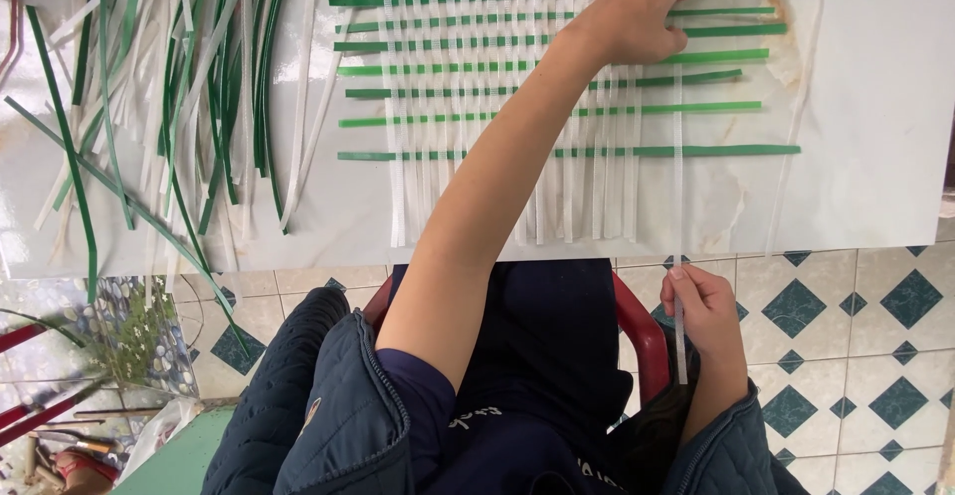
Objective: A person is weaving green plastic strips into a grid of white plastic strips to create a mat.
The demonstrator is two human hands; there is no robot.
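The right hand pinches one white strip at its near end, fingers closed on it. The strip runs long from the hand straight up, away from the person, into the right side of the mat. The left hand lies flat and open on top of the mat, holding nothing. The mat has nine green strips going sideways and many white ones going up. A pile of loose strips lies left of the mat.

Loose green and white strips lie heaped at left; diamond-patterned floor tiles and red chair below.
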